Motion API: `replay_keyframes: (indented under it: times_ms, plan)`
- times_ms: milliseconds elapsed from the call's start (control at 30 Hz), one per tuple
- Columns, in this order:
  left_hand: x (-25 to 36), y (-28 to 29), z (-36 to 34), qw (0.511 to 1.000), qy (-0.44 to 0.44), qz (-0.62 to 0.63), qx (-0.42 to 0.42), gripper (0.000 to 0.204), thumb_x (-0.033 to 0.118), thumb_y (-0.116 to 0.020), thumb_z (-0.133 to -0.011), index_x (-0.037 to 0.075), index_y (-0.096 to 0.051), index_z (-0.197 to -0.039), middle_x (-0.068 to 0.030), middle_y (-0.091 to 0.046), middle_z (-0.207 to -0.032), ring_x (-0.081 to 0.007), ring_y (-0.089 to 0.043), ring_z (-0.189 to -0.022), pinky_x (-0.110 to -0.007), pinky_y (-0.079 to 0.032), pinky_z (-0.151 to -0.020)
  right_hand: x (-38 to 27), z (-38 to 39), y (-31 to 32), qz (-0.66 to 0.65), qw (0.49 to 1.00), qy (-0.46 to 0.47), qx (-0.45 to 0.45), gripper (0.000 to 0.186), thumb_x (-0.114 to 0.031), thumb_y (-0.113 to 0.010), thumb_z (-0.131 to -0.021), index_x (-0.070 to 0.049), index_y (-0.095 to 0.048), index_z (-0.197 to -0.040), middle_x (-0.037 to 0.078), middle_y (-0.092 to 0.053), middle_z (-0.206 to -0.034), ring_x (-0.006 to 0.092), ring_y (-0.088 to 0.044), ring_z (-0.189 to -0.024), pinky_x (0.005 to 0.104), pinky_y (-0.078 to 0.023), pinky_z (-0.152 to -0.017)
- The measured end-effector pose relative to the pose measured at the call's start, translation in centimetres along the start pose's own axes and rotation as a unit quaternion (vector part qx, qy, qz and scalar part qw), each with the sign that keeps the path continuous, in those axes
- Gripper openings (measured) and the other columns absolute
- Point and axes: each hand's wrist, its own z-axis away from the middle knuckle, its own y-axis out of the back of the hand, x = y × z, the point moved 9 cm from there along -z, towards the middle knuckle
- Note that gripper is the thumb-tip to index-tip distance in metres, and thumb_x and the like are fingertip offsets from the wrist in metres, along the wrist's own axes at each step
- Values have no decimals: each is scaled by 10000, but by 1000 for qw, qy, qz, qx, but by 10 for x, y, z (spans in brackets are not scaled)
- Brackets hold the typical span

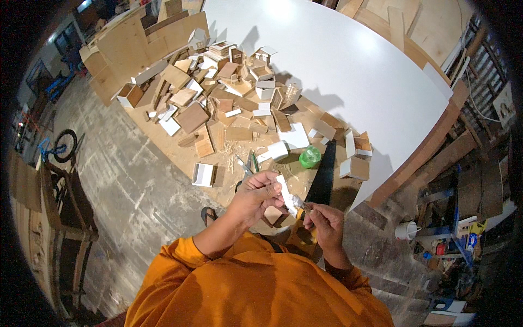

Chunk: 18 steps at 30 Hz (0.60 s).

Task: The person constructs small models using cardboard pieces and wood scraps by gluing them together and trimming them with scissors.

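My left hand (256, 197) pinches a small white strip (284, 191) between thumb and fingers, in front of my body. Closed around a small slender tool, my right hand (326, 222) is just to the right of it. The tool's tip meets the lower end of the strip; its exact kind is too small to make out. Beyond my hands, a green tub (310, 157) stands on the wooden work surface (180, 143). Scissors (243, 167) lie by my left fingers, among pale wood shavings (235, 150).
Wood offcuts (193, 116) and several small box-like wooden models (263, 54) are heaped across the work surface. A large white board (348, 60) slopes along the far right. At the right are a white bucket (406, 230) and stacked lumber (463, 188); a bicycle wheel (65, 145) shows at left.
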Motion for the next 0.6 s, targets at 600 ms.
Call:
replay_keyframes:
  times_ms: [600]
  plan:
    - [-8, 1, 4, 998, 25, 48, -3, 176, 51, -636, -902, 35, -602, -1074, -70, -678, -888, -169, -685, -731, -259, -597, -652, -8, 8, 17, 26, 988, 109, 108, 232, -104, -636, -920, 54, -666, -1087, 156, -703, -866, 141, -640, -650, 271, -522, -614]
